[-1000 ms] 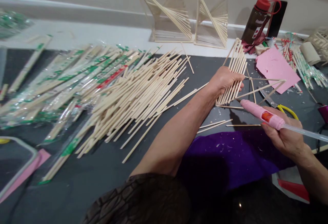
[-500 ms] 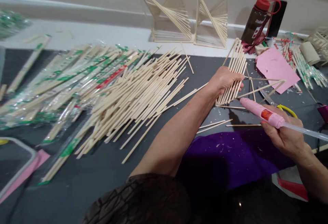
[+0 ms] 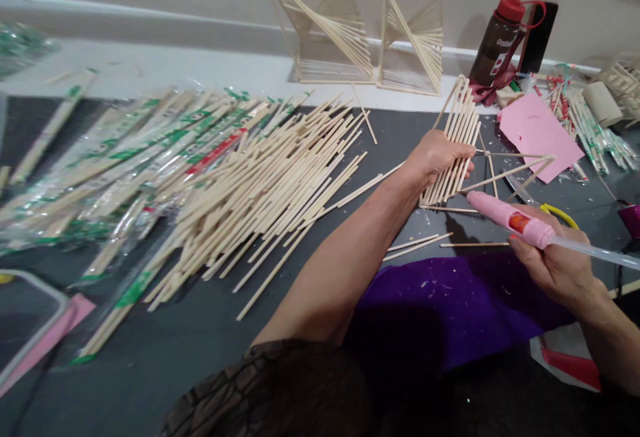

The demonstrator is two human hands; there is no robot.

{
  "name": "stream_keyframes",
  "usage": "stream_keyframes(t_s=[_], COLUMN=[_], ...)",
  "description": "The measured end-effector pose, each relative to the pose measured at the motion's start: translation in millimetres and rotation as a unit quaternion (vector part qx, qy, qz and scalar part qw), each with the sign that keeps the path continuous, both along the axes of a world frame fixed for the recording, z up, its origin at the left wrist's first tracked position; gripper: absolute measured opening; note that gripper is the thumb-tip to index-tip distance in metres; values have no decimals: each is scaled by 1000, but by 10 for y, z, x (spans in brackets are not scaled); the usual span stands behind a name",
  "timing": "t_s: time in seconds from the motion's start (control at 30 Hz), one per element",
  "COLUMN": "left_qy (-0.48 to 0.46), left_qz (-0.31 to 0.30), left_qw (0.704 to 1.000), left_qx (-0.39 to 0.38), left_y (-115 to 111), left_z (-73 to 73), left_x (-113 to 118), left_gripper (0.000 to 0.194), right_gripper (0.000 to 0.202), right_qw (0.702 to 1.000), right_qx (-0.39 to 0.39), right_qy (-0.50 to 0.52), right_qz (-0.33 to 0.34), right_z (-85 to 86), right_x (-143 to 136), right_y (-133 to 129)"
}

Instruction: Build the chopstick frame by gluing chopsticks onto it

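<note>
My left hand (image 3: 441,156) grips a framework of chopsticks (image 3: 463,120), thumb on top of a row of slanting sticks and fingertips showing beneath. Wrapped in my right hand (image 3: 560,257) is a pink glue gun (image 3: 510,218), a clear glue stick (image 3: 595,251) poking out of its back end. The gun's nozzle is at the lower end of the slanting row, close to a bottom corner of the framework; whether it touches the wood I cannot tell. More sticks of the framework reach out to the right, joined at a point over the dark table.
Loose chopsticks (image 3: 280,184) lie heaped left of my arm, beside wrapped chopsticks (image 3: 145,137). Two finished-looking stick frames (image 3: 335,24) stand at the wall. A bottle (image 3: 495,50), pink sheet (image 3: 537,132), yellow-handled scissors (image 3: 560,214) and purple cloth (image 3: 450,304) are also around.
Almost nothing differs. The whole view has shifted very slightly, while both hands keep their hold and the nozzle stays at the same spot on the framework.
</note>
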State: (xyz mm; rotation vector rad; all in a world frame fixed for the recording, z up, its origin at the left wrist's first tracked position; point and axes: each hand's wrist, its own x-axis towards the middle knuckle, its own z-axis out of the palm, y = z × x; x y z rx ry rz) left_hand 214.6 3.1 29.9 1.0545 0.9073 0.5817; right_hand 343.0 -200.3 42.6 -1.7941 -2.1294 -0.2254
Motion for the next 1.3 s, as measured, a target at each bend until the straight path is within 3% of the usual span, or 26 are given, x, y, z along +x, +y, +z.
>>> stream_keyframes(t_s=[0.3, 0.43, 0.5, 0.63, 0.8, 0.93, 1.1, 1.3], left_qy=[2, 20, 21, 39, 53, 57, 55, 51], left_qz=[-6, -15, -12, -5, 7, 22, 23, 26], left_qw=[1000, 1000, 1000, 999, 999, 998, 998, 998], left_qx=[-1, 1, 2, -3, -7, -9, -13, -23], left_y=[18, 41, 57, 74, 70, 81, 84, 80], left_z=[-7, -31, -40, -33, -45, -74, -77, -62], left_x=[4, -16, -21, -21, -13, -3, -10, -12], left_gripper=[13, 11, 13, 13, 7, 6, 6, 7], right_gripper=[35, 25, 30, 31, 25, 15, 23, 20], right_qw=[999, 983, 948, 834, 731, 669, 675, 750], right_qx=[6, 0, 21, 95, 120, 54, -2, -57], right_qy=[35, 182, 313, 532, 642, 682, 656, 535], right_qz=[15, -12, -56, -110, -197, -290, -339, -384], right_z=[-14, 40, 92, 179, 55, -141, -237, -286], right_x=[-6, 46, 106, 379, 951, 1339, 1584, 1631], right_y=[23, -29, -27, 189, 701, 987, 1104, 1114])
